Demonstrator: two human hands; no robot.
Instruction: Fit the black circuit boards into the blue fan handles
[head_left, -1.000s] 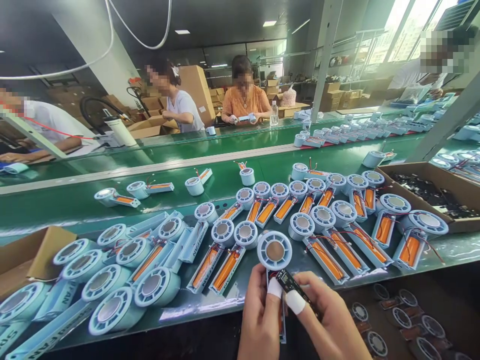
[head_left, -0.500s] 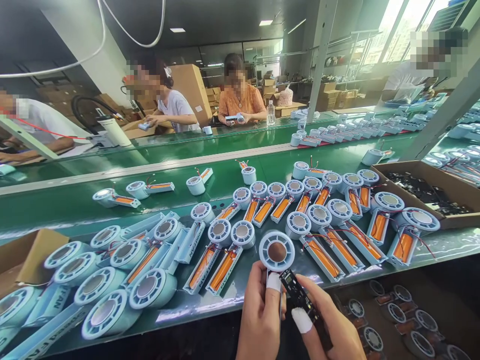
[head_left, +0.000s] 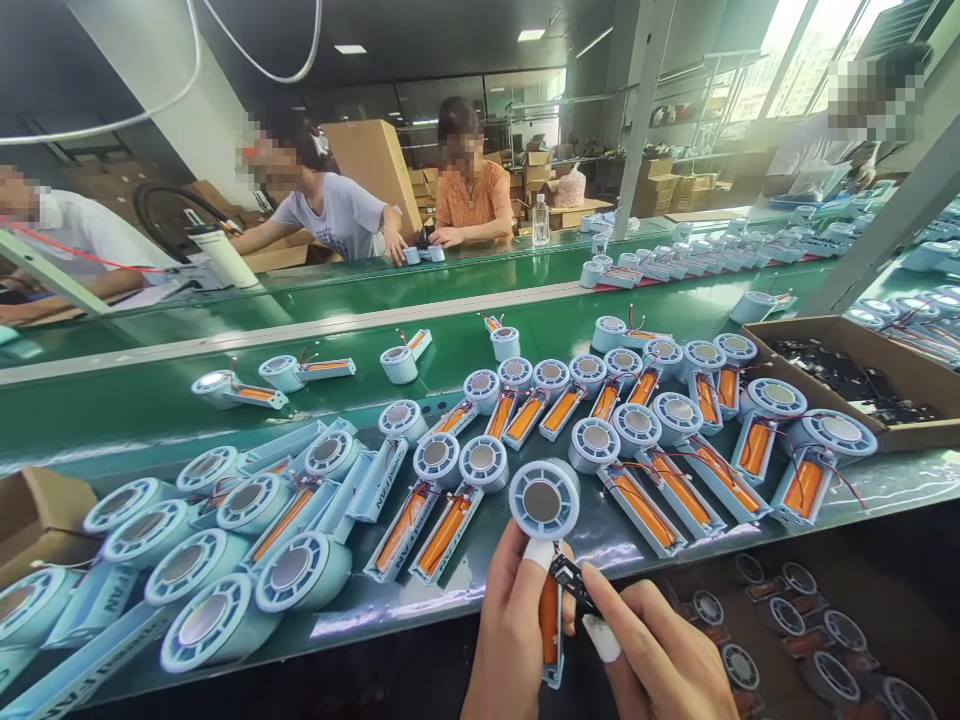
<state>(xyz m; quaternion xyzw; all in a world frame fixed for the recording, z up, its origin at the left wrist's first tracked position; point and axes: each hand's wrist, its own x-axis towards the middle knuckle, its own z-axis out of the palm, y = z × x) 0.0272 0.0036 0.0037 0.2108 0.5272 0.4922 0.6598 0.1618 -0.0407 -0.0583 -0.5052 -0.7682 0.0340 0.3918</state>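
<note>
At far left, open brown cardboard box (head_left: 45,520); higher up, beyond a long glossy green belt (head_left: 135,395) with a few fan units spaced along it, a person in a white top (head_left: 97,235). Next, on the dark, shiny surface (head_left: 375,608), a crowded cluster of pale-blue plastic fan bodies (head_left: 304,572) with round slotted heads, some handles bearing dark "Speed FAN" lettering. Across the belt, a second person in a pale T-shirt (head_left: 337,215), then a third in an orange shirt (head_left: 476,195). Low at centre, left hand (head_left: 506,625) closed around a pale-blue plastic handheld fan (head_left: 544,500), round head with grey centre disc uppermost, open handle pointing down and showing an orange cylindrical battery (head_left: 550,615); white covering on the thumb. Just right of the handle's top, a narrow black circuit board (head_left: 571,578), pinched in the fingers of the right hand (head_left: 652,635), thumb likewise covered in white; impossible to tell whether touching the handle. Farther right, rows of similar fan bodies (head_left: 637,424) with orange batteries and thin red wires. At far right, a low brown cardboard tray (head_left: 900,437) of small dark boards (head_left: 855,380); below, in shadow, more round-headed fan bodies (head_left: 836,677).
</note>
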